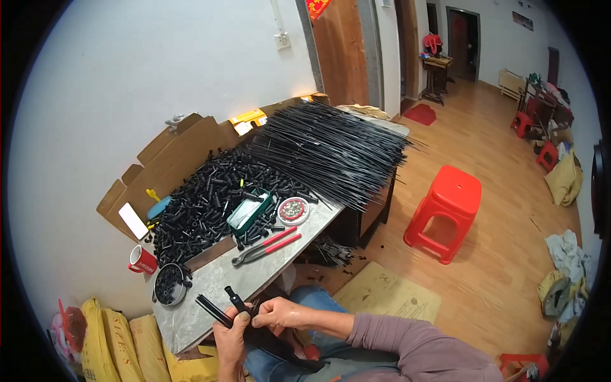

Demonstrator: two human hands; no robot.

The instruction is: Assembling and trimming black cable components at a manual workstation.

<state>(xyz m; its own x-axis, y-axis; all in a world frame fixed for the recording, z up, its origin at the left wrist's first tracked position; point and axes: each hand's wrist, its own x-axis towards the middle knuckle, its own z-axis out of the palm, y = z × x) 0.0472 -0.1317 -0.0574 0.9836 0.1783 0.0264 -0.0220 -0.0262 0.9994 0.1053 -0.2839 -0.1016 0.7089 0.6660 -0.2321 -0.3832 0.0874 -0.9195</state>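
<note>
Two hands with black pieces at the near edge of the tabletop

The left hand point(230, 337) is closed around a few black rods point(213, 310) and a black tube point(235, 297) which has a wider end. The thumb presses on them from above, and their ends point away from the person, toward the upper left. The right hand point(280, 313) is just beside the left one; its fingers are bent and pressed together near the lower part of the tube. What is between these fingertips is too small to tell.

On the grey tabletop point(207, 275), near the hands, lies a pair of pincers point(285, 244) with red handles. Behind it stand a round white dish point(293, 223) with small metal pieces and a green box point(258, 216) with pale contents. A metal bowl point(181, 296) holds small black parts, and a red and white mug point(142, 261) is next to it.

A large heap of short black tubes point(197, 197) lies in front of the upright cardboard point(178, 153). To the right of this heap, many long thin black rods are laid in a thick pile point(331, 149). A red stool point(455, 191) stands on the wooden floor point(503, 210).
</note>
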